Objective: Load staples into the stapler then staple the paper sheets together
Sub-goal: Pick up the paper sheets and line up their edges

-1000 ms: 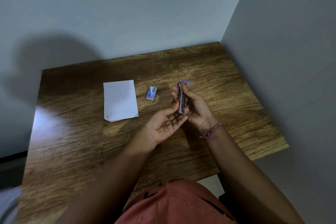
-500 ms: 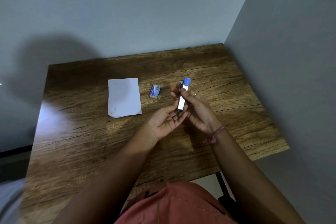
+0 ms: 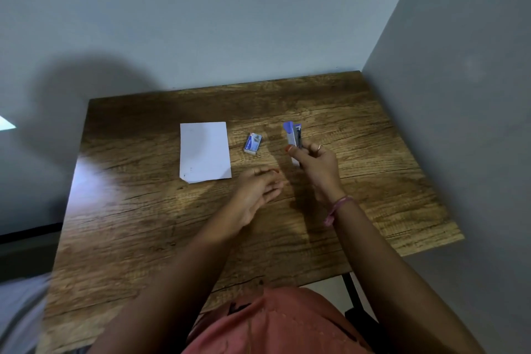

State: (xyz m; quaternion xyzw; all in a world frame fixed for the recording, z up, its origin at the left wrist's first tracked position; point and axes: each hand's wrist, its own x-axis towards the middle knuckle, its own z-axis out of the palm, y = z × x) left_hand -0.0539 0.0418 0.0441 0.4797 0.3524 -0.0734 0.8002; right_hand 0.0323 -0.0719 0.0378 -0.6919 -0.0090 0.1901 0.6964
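Stapler [image 3: 294,138] stands upright above the table [image 3: 373,181], gripped by the right hand [image 3: 316,164]. Left hand [image 3: 258,187] hovers relaxed, holding nothing. Paper sheets [image 3: 204,151] and staple box [image 3: 253,143] lie left.

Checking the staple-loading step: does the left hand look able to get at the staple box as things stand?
Probably yes. The left hand is open and holds nothing, and only bare table lies between it and the staple box. The right hand holds the stapler off to the side.
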